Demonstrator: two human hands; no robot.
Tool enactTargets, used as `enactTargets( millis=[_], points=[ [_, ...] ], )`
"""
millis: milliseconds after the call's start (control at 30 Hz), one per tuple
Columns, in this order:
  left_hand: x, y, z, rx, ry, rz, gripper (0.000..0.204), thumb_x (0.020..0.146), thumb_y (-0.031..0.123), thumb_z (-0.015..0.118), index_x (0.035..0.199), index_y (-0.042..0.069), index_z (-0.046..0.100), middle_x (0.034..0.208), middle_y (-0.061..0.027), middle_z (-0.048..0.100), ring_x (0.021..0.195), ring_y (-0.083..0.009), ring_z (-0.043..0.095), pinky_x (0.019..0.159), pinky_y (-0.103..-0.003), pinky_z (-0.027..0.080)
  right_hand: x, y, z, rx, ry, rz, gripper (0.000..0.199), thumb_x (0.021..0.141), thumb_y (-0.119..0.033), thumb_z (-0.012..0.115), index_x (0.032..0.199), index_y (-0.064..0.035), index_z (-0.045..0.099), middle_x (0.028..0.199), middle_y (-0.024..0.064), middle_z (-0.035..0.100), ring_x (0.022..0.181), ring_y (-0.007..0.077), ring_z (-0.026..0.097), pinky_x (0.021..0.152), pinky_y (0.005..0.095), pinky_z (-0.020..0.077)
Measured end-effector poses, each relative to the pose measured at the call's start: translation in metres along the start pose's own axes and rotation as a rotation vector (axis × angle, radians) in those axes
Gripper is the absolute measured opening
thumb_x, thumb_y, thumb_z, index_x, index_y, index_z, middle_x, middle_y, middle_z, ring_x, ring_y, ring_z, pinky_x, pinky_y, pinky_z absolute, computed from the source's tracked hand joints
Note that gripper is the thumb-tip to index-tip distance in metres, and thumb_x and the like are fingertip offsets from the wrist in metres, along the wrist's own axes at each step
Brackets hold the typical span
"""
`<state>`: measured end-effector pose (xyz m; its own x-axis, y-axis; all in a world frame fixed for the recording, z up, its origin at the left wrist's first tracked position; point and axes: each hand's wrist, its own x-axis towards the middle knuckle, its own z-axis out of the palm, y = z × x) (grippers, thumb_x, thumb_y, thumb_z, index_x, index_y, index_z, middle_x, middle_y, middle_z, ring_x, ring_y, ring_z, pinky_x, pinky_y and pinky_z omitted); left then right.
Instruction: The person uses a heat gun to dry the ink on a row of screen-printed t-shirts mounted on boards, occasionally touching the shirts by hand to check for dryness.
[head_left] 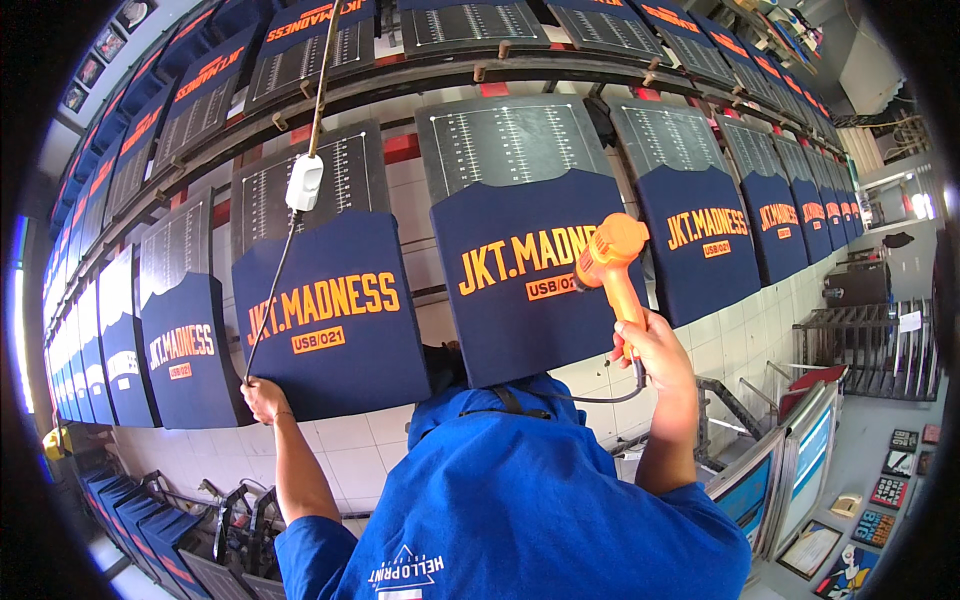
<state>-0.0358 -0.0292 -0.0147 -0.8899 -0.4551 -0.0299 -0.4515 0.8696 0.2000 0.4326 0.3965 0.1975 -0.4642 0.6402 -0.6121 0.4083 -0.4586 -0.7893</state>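
In my right hand [660, 352] is the handle of an orange heat gun [618, 262], my fingers wrapped round it. Its nozzle points left, over the orange lettering of a navy shirt [535, 330] stretched on a dark board. My left hand [267, 400] is closed on a black cable [268, 312] beside the lower left corner of another printed navy shirt [335, 365]. That cable runs up to a white socket block [304, 183] hanging above the boards. From the heat gun's handle, a dark cord [610, 399] curves down and left past my body.
Dark boards with white measuring marks [510, 135] stand in long rows to both sides, most dressed in navy shirts. A metal rail [560, 65] separates the near row from the far one. Framed screens [800, 470] lean at the lower right, near a metal rack [870, 345].
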Motion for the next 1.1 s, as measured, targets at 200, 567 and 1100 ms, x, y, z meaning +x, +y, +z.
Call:
enactTargets(
  millis=[200, 567, 1100],
  points=[
    [0.002, -0.001, 0.004, -0.025, 0.011, 0.021, 0.05, 0.097, 0.044, 0.03, 0.119, 0.008, 0.056, 0.117, -0.0156, 0.063, 0.107, -0.0385, 0.059, 0.09, -0.048, 0.044, -0.003, 0.0, -0.007, 0.038, 0.054, 0.021, 0.021, 0.087, -0.02, 0.061, 0.099, -0.0036, 0.055, 0.074, 0.0039, 0.057, 0.06, 0.0154, 0.062, 0.051, 0.027, 0.0493],
    [0.019, -0.101, -0.031, -0.076, 0.117, 0.037, 0.052, 0.099, 0.043, 0.029, 0.121, 0.005, 0.057, 0.115, -0.0223, 0.063, 0.105, -0.043, 0.059, 0.088, -0.05, 0.046, 0.007, 0.01, 0.022, 0.083, 0.064, -0.026, 0.028, 0.088, -0.022, 0.062, 0.106, -0.0029, 0.053, 0.077, 0.0051, 0.058, 0.064, 0.0175, 0.063, 0.055, 0.028, 0.0504],
    [0.292, -0.21, -0.127, -0.084, 0.283, -0.107, 0.053, 0.099, 0.042, 0.028, 0.123, 0.004, 0.056, 0.116, -0.0262, 0.061, 0.108, -0.0447, 0.058, 0.092, -0.05, 0.044, 0.011, -0.012, 0.305, 0.177, -0.264, -0.053, 0.024, 0.091, -0.025, 0.061, 0.099, -0.0028, 0.054, 0.074, 0.004, 0.058, 0.061, 0.0153, 0.063, 0.052, 0.0263, 0.0497]
  ],
)
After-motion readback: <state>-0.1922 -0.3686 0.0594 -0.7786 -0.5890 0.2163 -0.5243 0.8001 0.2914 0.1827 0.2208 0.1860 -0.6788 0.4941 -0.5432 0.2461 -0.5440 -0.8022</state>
